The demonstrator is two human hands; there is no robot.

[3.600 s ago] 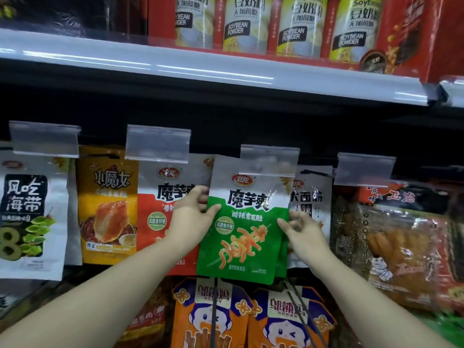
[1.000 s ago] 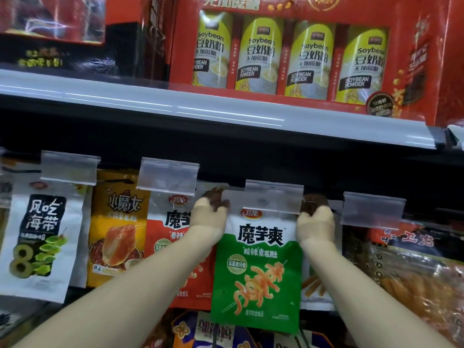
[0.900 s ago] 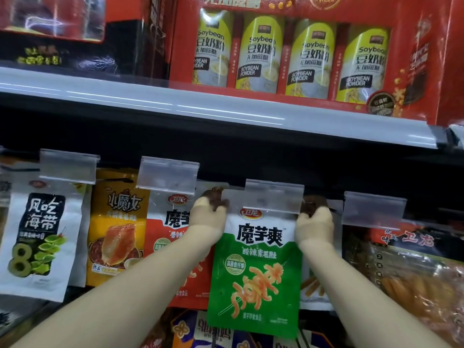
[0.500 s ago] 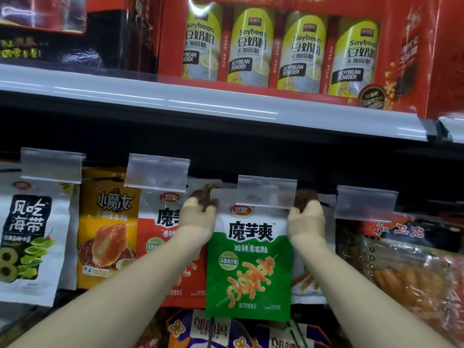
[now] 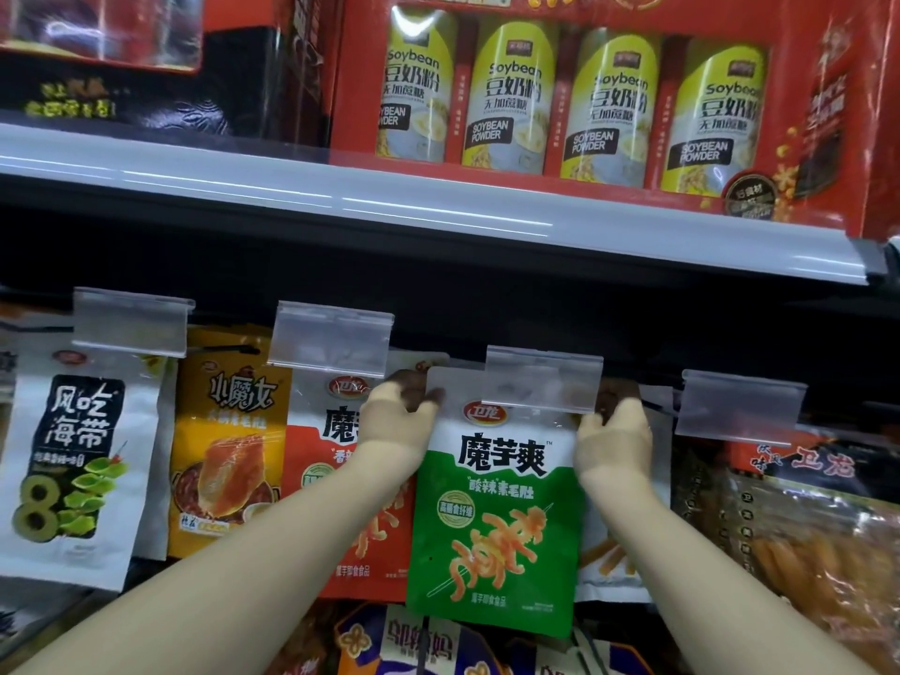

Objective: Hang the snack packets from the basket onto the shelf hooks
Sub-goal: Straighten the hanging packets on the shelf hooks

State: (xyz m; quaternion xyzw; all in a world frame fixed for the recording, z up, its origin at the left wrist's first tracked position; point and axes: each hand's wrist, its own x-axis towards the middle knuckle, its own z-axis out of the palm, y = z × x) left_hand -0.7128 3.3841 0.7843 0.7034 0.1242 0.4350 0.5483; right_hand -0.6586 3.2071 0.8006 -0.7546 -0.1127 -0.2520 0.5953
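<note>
Green-and-white snack packet (image 5: pixel 496 509) at centre, orange skewer print, black lettering, red oval logo. At 9 o'clock of it, red-and-white packet (image 5: pixel 336 460); further on, yellow-orange packet (image 5: pixel 226 445), then white packet (image 5: pixel 73 450) with black panel and green print. At 12 o'clock, red box (image 5: pixel 604 104) holding yellow-green cans (image 5: pixel 511 97).

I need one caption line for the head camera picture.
Both hands, left and right, grip the top corners of a green-and-white snack packet under a clear plastic label holder.

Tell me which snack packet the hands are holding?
The green and white packet in the middle. The left hand and right hand pinch its top corners; the red, orange and white packets beside it hang untouched.
</note>
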